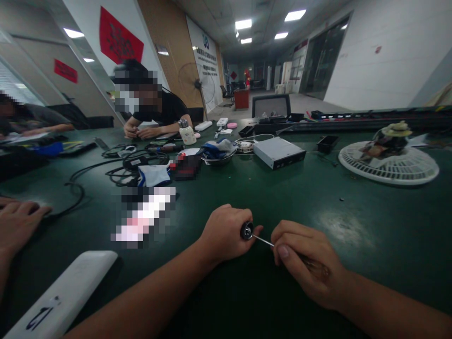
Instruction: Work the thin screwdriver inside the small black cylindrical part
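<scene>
My left hand (226, 234) is closed around a small round black part (247, 230) with a shiny metal centre, which faces right. My right hand (309, 261) grips a screwdriver (264, 240) with a thin metal shaft. Its handle, amber and see-through where it shows, is mostly hidden in my palm. The shaft points left, and its tip meets or comes very near the metal centre of the black part. Both hands are low over the dark green table (300, 197).
A white oblong case (67, 292) lies at lower left, near another person's hand (21, 214). Beyond are black cables (120, 176), a grey metal box (278, 151), a cloth-filled bowl (218, 153) and a white fan grille (388, 165). Another person (158, 106) sits across the table.
</scene>
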Tool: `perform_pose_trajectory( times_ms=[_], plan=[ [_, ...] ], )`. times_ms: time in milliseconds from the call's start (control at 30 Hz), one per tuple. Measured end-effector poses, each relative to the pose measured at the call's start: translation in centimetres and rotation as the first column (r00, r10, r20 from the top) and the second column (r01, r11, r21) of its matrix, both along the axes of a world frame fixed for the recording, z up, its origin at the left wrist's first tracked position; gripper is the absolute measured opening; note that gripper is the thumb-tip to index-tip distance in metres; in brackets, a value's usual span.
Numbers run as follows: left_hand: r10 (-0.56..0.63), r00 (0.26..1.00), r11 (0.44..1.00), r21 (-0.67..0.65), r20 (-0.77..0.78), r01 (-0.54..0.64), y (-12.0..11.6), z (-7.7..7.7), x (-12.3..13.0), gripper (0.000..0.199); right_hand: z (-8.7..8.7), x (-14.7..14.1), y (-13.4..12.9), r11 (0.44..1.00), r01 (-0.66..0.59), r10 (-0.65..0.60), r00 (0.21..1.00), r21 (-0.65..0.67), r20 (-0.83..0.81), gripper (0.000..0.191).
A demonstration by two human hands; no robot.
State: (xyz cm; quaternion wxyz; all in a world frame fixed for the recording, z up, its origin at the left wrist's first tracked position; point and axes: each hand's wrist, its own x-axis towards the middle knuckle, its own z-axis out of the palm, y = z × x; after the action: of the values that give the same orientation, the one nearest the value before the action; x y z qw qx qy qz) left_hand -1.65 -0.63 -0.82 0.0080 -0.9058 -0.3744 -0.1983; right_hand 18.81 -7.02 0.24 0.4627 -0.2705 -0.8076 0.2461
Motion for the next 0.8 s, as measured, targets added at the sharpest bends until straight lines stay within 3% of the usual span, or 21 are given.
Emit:
perform_pose_trajectory(
  times_ms=[200,433,600,700,800],
  plan=[
    [-0.011,1.000,1.000,-0.003,-0.001,0.011,0.1,0.0,0.0,0.030,0.0,0.1,0.0,0.998,0.051,-0.051,0.999,0.023,0.014,0.028],
    [0.019,1.000,0.997,-0.074,-0.012,-0.019,-0.3,0.5,0.2,0.020,-0.2,0.3,0.0,0.977,0.214,-0.215,0.975,-0.016,-0.049,0.026],
    [0.009,1.000,0.990,-0.139,-0.024,-0.013,-0.5,1.0,0.3,0.019,-0.9,0.4,0.7,0.928,0.344,-0.356,0.933,-0.145,-0.060,0.015],
    [0.014,1.000,0.982,-0.189,-0.001,-0.014,-0.5,0.8,0.3,0.022,-1.4,0.4,1.3,0.887,0.365,-0.380,0.925,-0.284,0.002,0.020],
    [0.013,0.999,0.975,-0.223,0.051,-0.002,-0.4,0.5,0.3,0.026,-1.6,0.2,1.8,0.853,0.395,-0.380,0.918,-0.340,0.114,0.021]
  ],
)
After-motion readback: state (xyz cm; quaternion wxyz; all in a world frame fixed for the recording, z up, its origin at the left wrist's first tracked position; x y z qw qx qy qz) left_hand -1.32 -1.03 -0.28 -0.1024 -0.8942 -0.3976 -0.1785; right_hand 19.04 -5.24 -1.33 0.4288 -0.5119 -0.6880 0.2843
